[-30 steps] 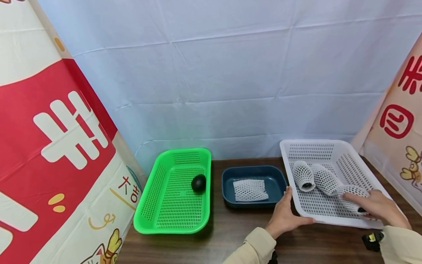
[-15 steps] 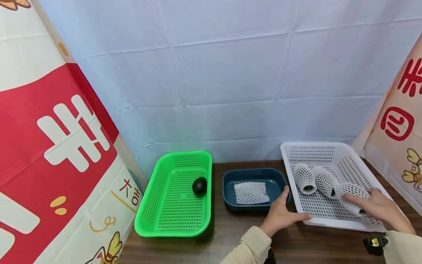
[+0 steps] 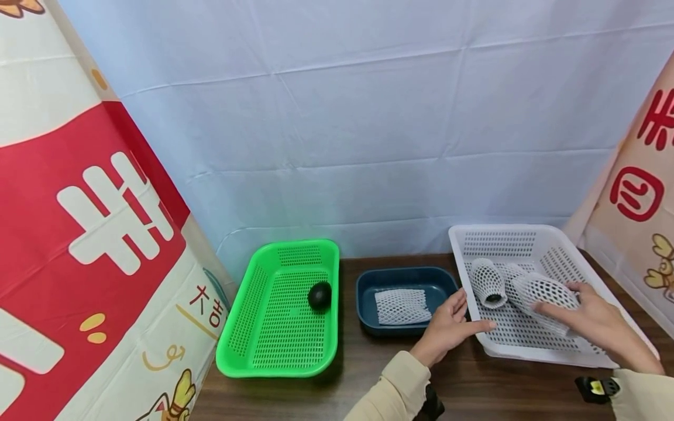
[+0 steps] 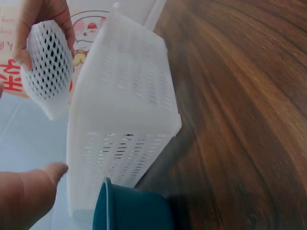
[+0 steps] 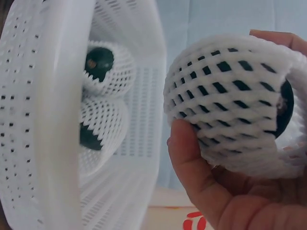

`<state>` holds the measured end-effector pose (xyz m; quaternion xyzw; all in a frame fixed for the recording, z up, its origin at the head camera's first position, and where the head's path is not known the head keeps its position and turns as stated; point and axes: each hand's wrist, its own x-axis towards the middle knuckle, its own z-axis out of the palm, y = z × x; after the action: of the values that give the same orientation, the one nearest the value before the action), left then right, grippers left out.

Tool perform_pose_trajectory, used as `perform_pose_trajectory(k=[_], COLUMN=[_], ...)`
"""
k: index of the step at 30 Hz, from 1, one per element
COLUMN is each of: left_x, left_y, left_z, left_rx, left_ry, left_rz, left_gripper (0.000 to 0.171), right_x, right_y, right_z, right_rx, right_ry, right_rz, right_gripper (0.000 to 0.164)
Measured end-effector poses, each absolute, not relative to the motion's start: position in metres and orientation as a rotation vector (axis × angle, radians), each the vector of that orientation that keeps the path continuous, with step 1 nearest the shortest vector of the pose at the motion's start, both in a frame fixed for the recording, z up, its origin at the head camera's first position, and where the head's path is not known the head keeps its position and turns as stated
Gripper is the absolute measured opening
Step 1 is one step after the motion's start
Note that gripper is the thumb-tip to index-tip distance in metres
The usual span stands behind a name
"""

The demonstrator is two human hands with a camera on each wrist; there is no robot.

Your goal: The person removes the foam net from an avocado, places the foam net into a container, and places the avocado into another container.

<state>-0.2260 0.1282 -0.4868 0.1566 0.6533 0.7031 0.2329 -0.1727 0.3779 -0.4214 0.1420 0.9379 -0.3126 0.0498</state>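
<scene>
Pale blue backdrop (image 3: pixel 337 128), red-and-white printed cloth (image 3: pixel 105 234), peach printed cloth (image 3: pixel 634 234), brown table (image 3: pixel 305 400)

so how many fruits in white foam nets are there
3: a netted fruit in the right hand, a second in the white basket, towards its left side, and a third beside it, partly hidden in the head view.

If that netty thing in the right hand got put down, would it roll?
The netted thing might roll, since its sides are rounded. Its net probably squishes, being open mesh. Inside the white basket, raised walls would likely stop it.
</scene>
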Motion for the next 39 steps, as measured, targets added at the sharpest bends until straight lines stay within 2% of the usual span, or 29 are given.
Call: perform_pose_trajectory(k=[10,18,26,39], left_x=[-0.226,-0.224,-0.223,-0.221], left_y=[0.133,0.137,0.138,0.134], left_z=[-0.484,-0.480,-0.477,-0.480], left_rx=[0.374,0.282,0.302,0.232], left_ry=[1.413,1.173,1.124,1.135], left_rz=[2.104,2.126,2.131,2.150], left_gripper=[0.060,0.055,0.032,0.029], right_x=[-0.168,-0.164,-0.161,-0.159], right_y=[0.352,0.335,0.321,0.316], right_z=[-0.411,-0.418,-0.423,-0.426], right_rx=[0.191,-0.006,-0.173,-0.307], right_ry=[2.998,3.073,3.050,3.073], right_rz=[-0.973,-0.937,-1.043,-1.057], right_gripper=[0.097,0.087,0.079,0.081])
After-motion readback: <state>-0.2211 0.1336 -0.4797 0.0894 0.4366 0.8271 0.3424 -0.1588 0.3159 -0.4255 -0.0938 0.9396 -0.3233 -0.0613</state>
